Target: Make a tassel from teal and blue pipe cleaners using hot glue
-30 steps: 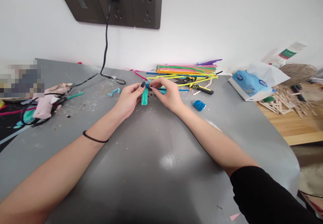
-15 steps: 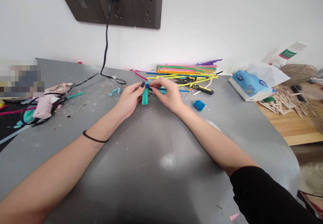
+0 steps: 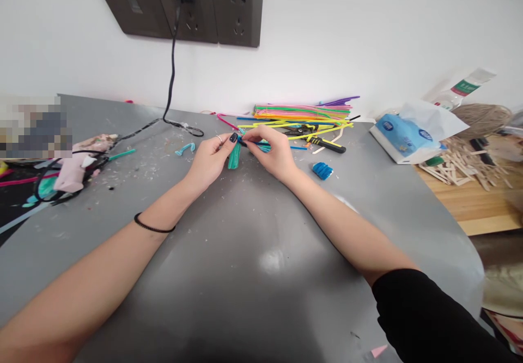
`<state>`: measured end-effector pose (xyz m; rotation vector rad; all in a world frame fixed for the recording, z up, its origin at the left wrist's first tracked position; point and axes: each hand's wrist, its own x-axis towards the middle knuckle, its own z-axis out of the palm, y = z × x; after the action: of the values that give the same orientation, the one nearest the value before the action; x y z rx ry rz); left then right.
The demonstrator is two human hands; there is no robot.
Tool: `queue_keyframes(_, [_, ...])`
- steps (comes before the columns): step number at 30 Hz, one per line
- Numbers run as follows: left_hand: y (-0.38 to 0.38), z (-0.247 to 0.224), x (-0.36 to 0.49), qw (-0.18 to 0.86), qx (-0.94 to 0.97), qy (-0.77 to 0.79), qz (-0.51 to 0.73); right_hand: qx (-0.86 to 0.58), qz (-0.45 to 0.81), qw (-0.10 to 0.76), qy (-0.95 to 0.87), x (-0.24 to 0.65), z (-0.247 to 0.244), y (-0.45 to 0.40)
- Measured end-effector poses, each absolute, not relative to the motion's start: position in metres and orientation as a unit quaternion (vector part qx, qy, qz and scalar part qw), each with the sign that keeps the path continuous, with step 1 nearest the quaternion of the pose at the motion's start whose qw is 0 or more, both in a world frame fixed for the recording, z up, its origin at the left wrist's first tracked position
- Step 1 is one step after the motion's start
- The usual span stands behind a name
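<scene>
My left hand (image 3: 212, 158) is closed on a teal bundle of pipe cleaners (image 3: 233, 158), its thumb pressing near the top where blue shows. The bundle's lower end hangs below the fingers. Close against it, my right hand (image 3: 272, 147) pinches a blue pipe cleaner (image 3: 296, 146), whose free end sticks out to the right past the knuckles. The fingertips of both hands nearly meet, and they hide where the blue strand joins the bundle. A coiled blue pipe cleaner piece (image 3: 322, 170) lies to the right of my right hand.
Behind my hands lie a stack of coloured pipe cleaners (image 3: 302, 112) and black-and-yellow pliers (image 3: 327, 144). A tissue pack (image 3: 402, 139) and wooden sticks (image 3: 461, 164) are at the right. A black cable (image 3: 171, 79) drops from the socket; a pink glue gun (image 3: 71, 172) lies left.
My left thumb and fingers have shifted slightly at the top of the teal bundle, and its lower end has tilted a little left. My right hand stays nearly still.
</scene>
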<state>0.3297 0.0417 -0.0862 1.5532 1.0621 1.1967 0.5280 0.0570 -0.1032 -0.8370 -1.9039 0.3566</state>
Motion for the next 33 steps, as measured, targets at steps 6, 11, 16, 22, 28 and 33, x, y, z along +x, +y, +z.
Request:
queue_keyframes(6, [0.04, -0.085, 0.33, 0.461, 0.62, 0.433, 0.465, -0.336, 0.15, 0.493, -0.789, 0.529, -0.102, 0.056])
queue_keyframes(11, [0.042, -0.09, 0.332, 0.514, 0.573, 0.413, 0.487, -0.338, 0.164, 0.484, -0.79, 0.528, -0.104, 0.057])
queue_keyframes(16, [0.044, -0.092, 0.333, 0.52, 0.551, 0.402, 0.514, -0.346, 0.17, 0.483, -0.786, 0.527, -0.105, 0.058])
queue_keyframes(22, [0.048, -0.098, 0.334, 0.514, 0.548, 0.396, 0.527, -0.348, 0.172, 0.486, -0.783, 0.527, -0.107, 0.06])
queue_keyframes(28, [0.05, -0.1, 0.33, 0.462, 0.604, 0.398, 0.513, -0.341, 0.171, 0.484, -0.788, 0.528, -0.106, 0.06])
queue_keyframes(33, [0.049, -0.097, 0.327, 0.424, 0.649, 0.408, 0.483, -0.36, 0.18, 0.473, -0.784, 0.529, -0.107, 0.061])
